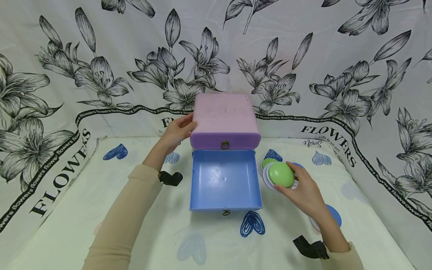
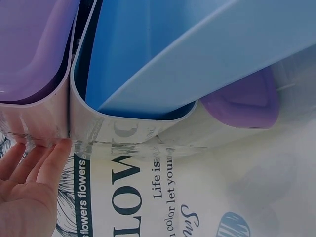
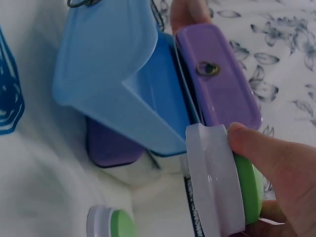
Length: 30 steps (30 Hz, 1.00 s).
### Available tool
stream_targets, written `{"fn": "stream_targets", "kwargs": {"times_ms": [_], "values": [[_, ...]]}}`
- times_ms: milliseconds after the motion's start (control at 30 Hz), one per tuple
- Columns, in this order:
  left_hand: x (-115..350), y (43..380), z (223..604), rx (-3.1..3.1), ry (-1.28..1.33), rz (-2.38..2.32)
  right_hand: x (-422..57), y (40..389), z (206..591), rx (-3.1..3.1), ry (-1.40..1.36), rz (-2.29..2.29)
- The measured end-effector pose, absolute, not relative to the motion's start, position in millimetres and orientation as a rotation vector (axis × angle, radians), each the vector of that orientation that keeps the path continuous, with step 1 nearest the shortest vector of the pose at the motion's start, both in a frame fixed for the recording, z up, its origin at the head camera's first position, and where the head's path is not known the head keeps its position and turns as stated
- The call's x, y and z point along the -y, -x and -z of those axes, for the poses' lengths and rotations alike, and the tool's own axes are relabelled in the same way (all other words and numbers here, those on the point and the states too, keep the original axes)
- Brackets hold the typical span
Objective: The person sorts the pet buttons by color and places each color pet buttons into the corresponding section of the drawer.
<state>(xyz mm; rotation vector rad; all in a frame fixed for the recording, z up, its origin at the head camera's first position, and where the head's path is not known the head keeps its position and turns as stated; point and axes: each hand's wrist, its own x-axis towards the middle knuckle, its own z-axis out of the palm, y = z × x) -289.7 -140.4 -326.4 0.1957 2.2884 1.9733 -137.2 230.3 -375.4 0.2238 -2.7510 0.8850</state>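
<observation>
A small drawer cabinet point(image 1: 224, 112) with a pink top stands against the patterned cloth. Its upper purple drawer point(image 1: 206, 141) is pushed in, and the blue drawer point(image 1: 224, 180) beneath is pulled out with nothing inside. Lower down, another purple drawer point(image 2: 247, 101) shows in the left wrist view. My left hand point(image 1: 177, 133) rests its extended fingertips on the cabinet's left side. To the right of the blue drawer, my right hand point(image 1: 305, 191) grips a round white container with a green lid point(image 1: 281, 174), its thumb and fingers at the edge.
A second green-lidded container point(image 3: 122, 224) lies on the cloth beyond the held one. Close by is a blue round piece point(image 1: 297, 165), mostly hidden. Another blue-topped round container point(image 1: 334, 215) sits partly behind the right wrist. Metal ring pulls point(image 1: 226, 212) hang on the drawer fronts.
</observation>
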Motion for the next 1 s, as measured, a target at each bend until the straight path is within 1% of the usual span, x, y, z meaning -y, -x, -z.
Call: {"fn": "stream_targets", "kwargs": {"times_ms": [267, 367, 567, 800, 1000], "values": [[136, 273, 307, -2.304, -0.19, -1.925, -211, 143, 367, 2.733, -0.292, -0.919], [136, 272, 306, -2.299, -0.19, -1.931, -203, 145, 363, 2.721, -0.332, -0.925], [136, 272, 307, -2.29, -0.19, -1.939, -184, 148, 359, 2.715, -0.396, -0.941], [136, 275, 309, -2.285, -0.18, -1.944, -164, 153, 363, 2.728, -0.444, -0.984], [140, 285, 320, -2.271, -0.171, -1.968, -148, 157, 367, 2.738, -0.5, -0.997]]}}
